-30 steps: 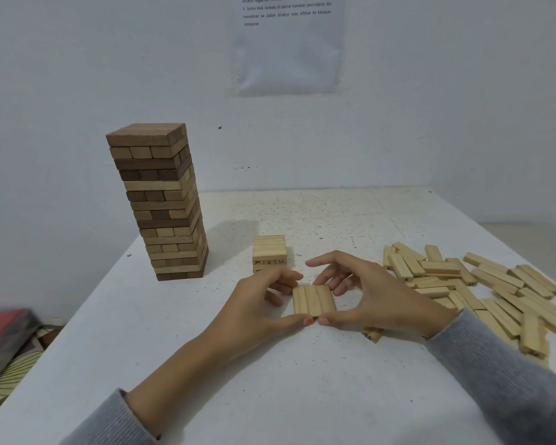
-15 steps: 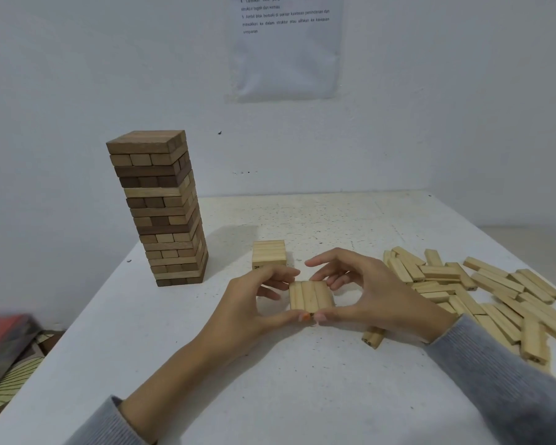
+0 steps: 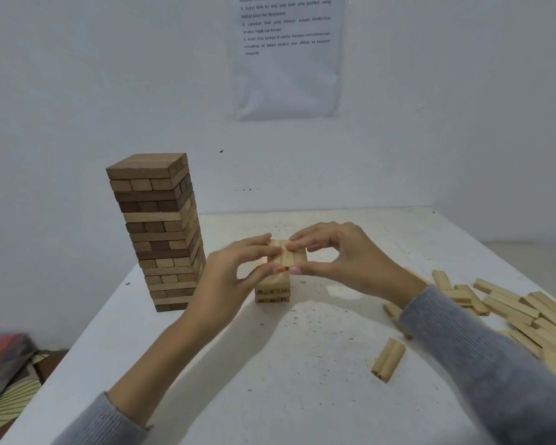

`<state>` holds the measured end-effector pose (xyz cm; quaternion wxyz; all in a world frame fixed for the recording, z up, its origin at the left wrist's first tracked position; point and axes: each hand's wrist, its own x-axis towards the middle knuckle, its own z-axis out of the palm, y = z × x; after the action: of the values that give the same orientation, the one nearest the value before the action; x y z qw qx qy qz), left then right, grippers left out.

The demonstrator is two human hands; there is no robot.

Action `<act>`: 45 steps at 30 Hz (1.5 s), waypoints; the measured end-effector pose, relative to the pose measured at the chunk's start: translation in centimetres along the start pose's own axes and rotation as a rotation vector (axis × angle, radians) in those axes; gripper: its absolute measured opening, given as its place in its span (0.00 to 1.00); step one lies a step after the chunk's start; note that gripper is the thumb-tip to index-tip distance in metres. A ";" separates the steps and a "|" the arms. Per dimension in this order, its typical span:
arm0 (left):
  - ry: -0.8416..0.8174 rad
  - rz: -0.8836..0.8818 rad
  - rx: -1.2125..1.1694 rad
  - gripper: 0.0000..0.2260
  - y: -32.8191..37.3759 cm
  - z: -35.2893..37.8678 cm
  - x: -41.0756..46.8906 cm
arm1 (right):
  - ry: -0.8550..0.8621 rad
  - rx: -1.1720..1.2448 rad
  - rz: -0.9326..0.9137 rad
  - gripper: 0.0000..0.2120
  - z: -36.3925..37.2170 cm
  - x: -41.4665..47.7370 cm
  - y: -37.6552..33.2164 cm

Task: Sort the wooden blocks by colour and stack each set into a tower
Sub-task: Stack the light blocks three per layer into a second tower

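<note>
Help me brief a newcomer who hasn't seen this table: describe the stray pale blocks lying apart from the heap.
On the white table, find the heap of pale blocks along the right edge. Nearer the camera than that heap, just left of the grey right sleeve, lie the stray pale blocks, seemingly two side by side. Unlike their neighbours, they lie alone, touching no other block.

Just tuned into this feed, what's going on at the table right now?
A person is building the light-coloured tower. The left hand and right hand together pinch a row of light blocks between fingers and thumbs, right over the short light stack; whether it has touched down is unclear. The tall brown tower stands at the left. A pile of loose light blocks lies on the table at the right, so plenty remains to stack.
</note>
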<state>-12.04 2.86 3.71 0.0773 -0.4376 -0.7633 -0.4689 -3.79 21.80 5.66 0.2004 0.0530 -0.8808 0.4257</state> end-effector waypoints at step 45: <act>-0.089 -0.656 -0.646 0.19 6.4 1.4 -2.2 | 0.114 0.471 0.599 0.29 8.7 -1.8 -0.1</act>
<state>-5.59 3.77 5.94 -0.2484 -0.1942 -0.6787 -0.6633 -4.74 14.90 0.19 0.0984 -0.1857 -0.7227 0.6585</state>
